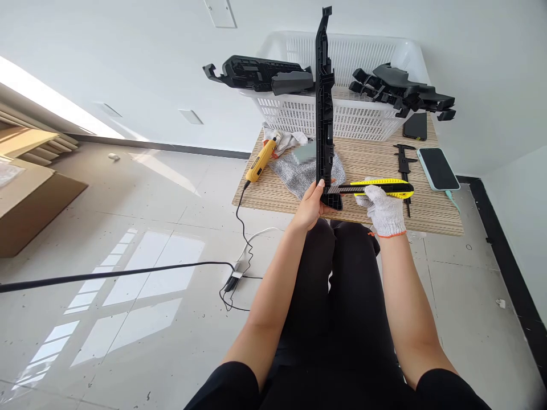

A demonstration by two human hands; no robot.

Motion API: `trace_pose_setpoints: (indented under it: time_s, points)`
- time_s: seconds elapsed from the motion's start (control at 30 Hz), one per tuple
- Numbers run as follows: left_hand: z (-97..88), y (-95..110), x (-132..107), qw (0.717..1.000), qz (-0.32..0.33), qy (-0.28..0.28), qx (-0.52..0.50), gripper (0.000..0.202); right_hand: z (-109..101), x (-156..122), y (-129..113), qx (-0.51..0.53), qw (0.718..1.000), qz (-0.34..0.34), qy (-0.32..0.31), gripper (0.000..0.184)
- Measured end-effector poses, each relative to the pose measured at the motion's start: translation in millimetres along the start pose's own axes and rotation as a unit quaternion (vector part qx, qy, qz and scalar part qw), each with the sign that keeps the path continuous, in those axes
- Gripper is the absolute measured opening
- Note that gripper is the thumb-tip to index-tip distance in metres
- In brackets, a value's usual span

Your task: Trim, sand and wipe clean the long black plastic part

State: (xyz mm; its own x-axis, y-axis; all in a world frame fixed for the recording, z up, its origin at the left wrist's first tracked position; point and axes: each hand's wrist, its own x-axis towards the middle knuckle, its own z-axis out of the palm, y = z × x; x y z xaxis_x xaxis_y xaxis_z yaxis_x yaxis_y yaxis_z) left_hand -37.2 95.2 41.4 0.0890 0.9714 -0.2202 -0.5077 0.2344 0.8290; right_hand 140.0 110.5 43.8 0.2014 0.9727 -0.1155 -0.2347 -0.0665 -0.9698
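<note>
My bare left hand (pixel 311 208) is closed round the lower end of a long black plastic trim part (pixel 325 108), which stands nearly upright before me. In a white knitted glove with an orange cuff, my right hand (pixel 382 210) grips a yellow and black utility knife (pixel 384 187). Its blade is extended and points left, reaching the trim part just beside my left fingers. Whether the edge touches the plastic I cannot tell. Beneath the part lies a grey cloth (pixel 294 173) on the table.
A white plastic basket (pixel 359 122) at the back holds more black plastic parts (pixel 401 91). A yellow corded tool (pixel 261 161) lies left on the wooden table (pixel 273 196). To the right are a black caliper (pixel 404 165) and a phone (pixel 438 169). Cables (pixel 239 273) run across the floor.
</note>
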Motion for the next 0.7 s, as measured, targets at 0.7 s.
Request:
trace_pose_setpoints:
  time_s: [0.7]
  points:
    - [-3.2, -3.1, 2.5, 1.0, 0.017, -0.006, -0.006, 0.031, 2.7, -5.0, -8.0, -0.005, 1.0, 0.0, 0.028, 0.035]
